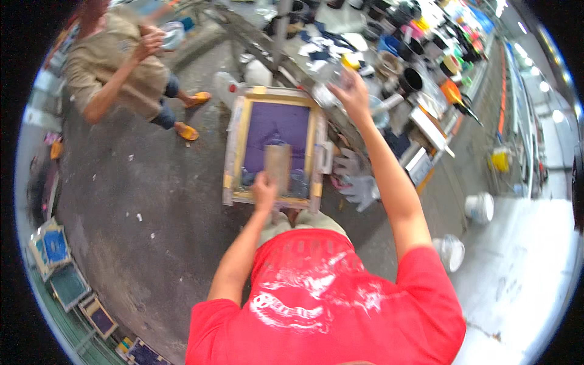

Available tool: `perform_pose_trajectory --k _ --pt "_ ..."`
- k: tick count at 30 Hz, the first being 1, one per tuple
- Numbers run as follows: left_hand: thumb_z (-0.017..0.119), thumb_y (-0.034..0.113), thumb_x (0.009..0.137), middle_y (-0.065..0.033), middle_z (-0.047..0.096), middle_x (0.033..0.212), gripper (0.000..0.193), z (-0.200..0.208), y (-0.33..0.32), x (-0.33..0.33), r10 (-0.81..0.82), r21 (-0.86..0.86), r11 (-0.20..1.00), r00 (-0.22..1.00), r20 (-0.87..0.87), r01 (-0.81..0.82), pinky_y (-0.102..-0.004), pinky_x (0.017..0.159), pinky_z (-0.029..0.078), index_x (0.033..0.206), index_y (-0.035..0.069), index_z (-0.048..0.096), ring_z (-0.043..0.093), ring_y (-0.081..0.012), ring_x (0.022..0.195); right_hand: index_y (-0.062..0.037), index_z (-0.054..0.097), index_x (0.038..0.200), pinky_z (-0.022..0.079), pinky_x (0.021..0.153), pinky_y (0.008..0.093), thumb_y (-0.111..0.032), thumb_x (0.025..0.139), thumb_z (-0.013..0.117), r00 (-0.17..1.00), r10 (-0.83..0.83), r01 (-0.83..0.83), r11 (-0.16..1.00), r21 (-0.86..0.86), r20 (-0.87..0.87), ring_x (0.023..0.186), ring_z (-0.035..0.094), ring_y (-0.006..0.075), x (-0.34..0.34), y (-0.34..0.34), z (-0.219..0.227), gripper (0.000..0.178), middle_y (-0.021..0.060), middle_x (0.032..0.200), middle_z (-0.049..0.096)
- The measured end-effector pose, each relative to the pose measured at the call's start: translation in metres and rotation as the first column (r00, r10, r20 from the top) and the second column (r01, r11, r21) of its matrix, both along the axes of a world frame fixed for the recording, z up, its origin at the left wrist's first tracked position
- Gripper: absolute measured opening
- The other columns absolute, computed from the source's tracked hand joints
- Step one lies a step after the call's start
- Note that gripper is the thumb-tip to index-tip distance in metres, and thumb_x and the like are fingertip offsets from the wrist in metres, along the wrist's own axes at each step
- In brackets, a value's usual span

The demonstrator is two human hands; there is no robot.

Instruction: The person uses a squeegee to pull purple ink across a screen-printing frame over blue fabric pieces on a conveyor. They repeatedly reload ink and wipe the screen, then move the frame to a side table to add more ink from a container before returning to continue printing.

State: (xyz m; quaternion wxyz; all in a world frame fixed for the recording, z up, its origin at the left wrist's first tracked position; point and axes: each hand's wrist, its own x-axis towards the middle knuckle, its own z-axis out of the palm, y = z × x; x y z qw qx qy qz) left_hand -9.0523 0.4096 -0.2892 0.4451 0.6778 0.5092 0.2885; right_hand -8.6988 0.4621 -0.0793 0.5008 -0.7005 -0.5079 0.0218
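My left hand (264,191) is wrapped round a wooden squeegee (278,163) and holds it over the lower part of a screen-printing frame (248,134). The frame is wooden with yellowish tape along its inner edges, and its mesh (278,118) is dark purple. Some dark, glossy smears lie along the mesh's near end. Off to the right, my right hand (353,94) is raised beyond the frame's far right corner. Its fingers close on a clear plastic cup (333,74), blurred at the edges.
A bench (426,118) at the far right is crowded with tubs, cups and rags. Crumpled pale gloves (360,190) lie right of the frame. Another person (115,67) stands at the far left, holding a pale container (173,35). White buckets (479,208) stand at right; more framed screens (55,244) at left.
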Motion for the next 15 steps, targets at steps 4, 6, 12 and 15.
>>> perform_pose_trajectory --k 4,6,12,15 --pt "0.071 0.020 0.090 -0.0194 0.072 0.111 0.036 0.016 0.041 -0.038 0.199 0.076 0.979 0.973 -0.113 -0.191 -0.0444 0.085 0.052 0.120 0.001 0.064 0.070 -0.0339 0.100 0.0007 0.054 0.129 0.053 0.092 0.0421 -0.037 0.070 0.092 0.990 -0.112 0.123 0.982 -0.143 0.083 0.102 0.067 0.0334 0.050 0.108 0.011 0.079 0.0201 0.113 0.068" --pt "0.071 0.019 0.090 -0.0190 0.072 0.111 0.038 0.030 0.052 -0.054 0.318 0.176 0.943 0.920 -0.228 -0.282 -0.0439 0.085 0.053 0.123 0.001 0.064 0.070 -0.0351 0.101 0.0003 0.053 0.131 0.052 0.094 0.0428 -0.036 0.067 0.093 0.991 -0.103 0.114 0.984 -0.135 0.086 0.105 0.065 0.0331 0.069 0.156 -0.002 0.083 0.0186 0.112 0.067" --pt "0.070 0.019 0.092 -0.0217 0.071 0.115 0.043 0.046 0.017 -0.023 0.271 0.030 0.961 0.924 -0.270 -0.273 -0.0434 0.090 0.053 0.128 -0.002 0.062 0.069 -0.0364 0.108 -0.0006 0.051 0.132 0.051 0.094 0.0441 -0.041 0.068 0.091 0.956 -0.195 0.232 0.960 -0.158 0.221 0.108 0.063 0.0352 0.109 0.220 -0.071 0.086 0.0204 0.113 0.065" --pt "0.073 0.016 0.090 -0.0208 0.072 0.115 0.043 0.044 -0.003 0.018 0.174 -0.105 0.977 0.977 -0.122 -0.187 -0.0392 0.089 0.053 0.127 -0.003 0.061 0.070 -0.0297 0.107 0.0023 0.050 0.135 0.051 0.096 0.0420 -0.042 0.069 0.091 0.958 -0.136 0.157 0.986 -0.064 0.253 0.109 0.064 0.0324 0.109 0.214 -0.075 0.089 0.0200 0.118 0.064"
